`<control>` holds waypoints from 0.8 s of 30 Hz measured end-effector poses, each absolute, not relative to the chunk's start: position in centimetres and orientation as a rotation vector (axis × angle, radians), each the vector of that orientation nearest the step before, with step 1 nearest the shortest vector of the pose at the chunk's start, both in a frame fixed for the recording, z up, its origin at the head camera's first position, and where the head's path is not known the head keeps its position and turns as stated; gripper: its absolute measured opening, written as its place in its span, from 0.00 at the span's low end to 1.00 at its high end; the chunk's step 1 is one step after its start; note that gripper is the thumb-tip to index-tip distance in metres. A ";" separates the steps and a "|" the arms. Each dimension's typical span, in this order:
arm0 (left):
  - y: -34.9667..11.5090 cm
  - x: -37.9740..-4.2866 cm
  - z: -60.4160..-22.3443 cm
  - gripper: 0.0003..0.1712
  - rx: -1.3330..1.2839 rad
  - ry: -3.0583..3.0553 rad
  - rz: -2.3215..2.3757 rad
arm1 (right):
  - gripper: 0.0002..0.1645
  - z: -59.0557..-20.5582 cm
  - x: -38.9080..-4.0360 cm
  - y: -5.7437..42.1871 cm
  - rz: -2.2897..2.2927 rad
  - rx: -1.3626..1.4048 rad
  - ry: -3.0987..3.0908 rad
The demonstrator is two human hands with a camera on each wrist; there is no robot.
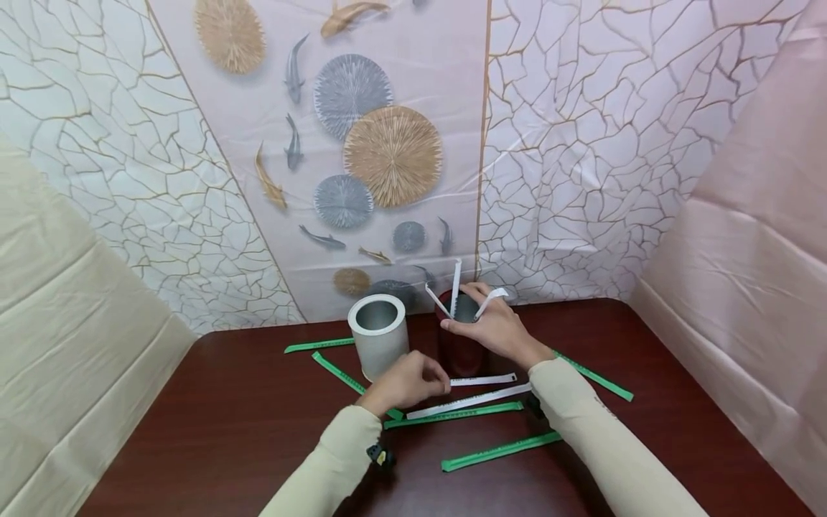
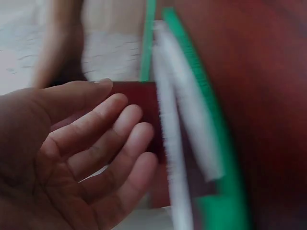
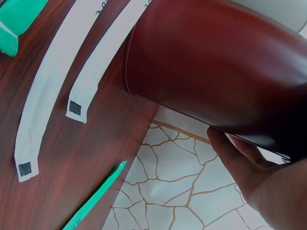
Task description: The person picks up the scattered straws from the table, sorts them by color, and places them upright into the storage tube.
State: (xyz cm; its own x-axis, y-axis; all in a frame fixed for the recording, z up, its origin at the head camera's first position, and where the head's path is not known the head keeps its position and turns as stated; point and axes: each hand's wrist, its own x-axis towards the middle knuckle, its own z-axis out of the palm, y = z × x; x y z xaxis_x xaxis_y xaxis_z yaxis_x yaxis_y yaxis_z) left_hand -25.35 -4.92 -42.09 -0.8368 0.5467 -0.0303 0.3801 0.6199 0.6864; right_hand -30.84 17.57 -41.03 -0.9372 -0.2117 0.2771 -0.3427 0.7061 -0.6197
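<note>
1. Our left hand (image 1: 410,379) hangs with loosely bent fingers beside the nearer end of a short white strip (image 1: 484,380); in the left wrist view we see nothing pinched, and the thumb sits apart from the fingertips.
2. Our right hand (image 1: 494,323) grips the red cup (image 1: 457,355) near its rim, thumb at the front and fingers behind, probably to steady it.
3. Three upright strips (image 1: 455,291) lean at different angles inside that cup; we judge they splay because its mouth is much wider than they are.
4. A long white strip (image 1: 468,403) lies just in front of the short one, both flat and within easy reach.
5. The grey cup (image 1: 382,352) stands upright to the left, apart from the red one, perhaps to keep two colours separate.
6. Five green strips (image 1: 500,452) lie scattered on the table (image 1: 194,416), untouched by our fingers.
</note>
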 end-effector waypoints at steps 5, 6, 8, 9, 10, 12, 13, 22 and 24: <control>-4.2 -25.0 -45.0 0.07 0.723 2.665 0.951 | 0.58 -41.2 -30.8 17.4 1.070 0.441 -2.727; -4.0 -25.0 -45.2 0.07 0.725 2.686 0.914 | 0.58 -41.1 -30.8 17.4 1.072 0.437 -2.727; -3.6 -25.2 -45.4 0.08 0.730 2.716 0.838 | 0.59 -41.1 -30.8 17.6 1.070 0.431 -2.725; -3.4 -25.3 -45.4 0.08 0.739 2.726 0.798 | 0.59 -41.0 -30.8 17.6 1.069 0.429 -2.725; -3.3 -25.4 -45.4 0.08 0.756 2.737 0.752 | 0.58 -41.0 -30.8 17.7 1.070 0.430 -2.722; -3.1 -25.5 -45.3 0.06 0.824 2.754 0.630 | 0.58 -41.0 -30.8 17.8 1.066 0.435 -2.721; -3.0 -25.6 -45.2 0.04 0.868 2.760 0.557 | 0.59 -41.1 -30.8 17.8 1.065 0.437 -2.722; -3.8 -25.1 -44.5 0.05 1.211 2.852 0.238 | 0.59 -41.1 -30.7 17.8 1.073 0.439 -2.712; -4.3 -24.8 -44.1 0.05 1.262 2.881 0.228 | 0.58 -41.2 -30.6 17.8 1.084 0.445 -2.703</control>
State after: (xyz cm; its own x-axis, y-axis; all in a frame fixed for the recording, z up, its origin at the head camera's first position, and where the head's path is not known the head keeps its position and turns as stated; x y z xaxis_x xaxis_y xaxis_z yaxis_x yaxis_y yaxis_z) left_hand -24.81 -4.30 -44.11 -0.6798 0.7302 0.0683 0.7319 0.6694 0.1273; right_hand -30.62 17.80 -41.20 -0.9356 -0.2033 0.2886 -0.3464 0.6866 -0.6393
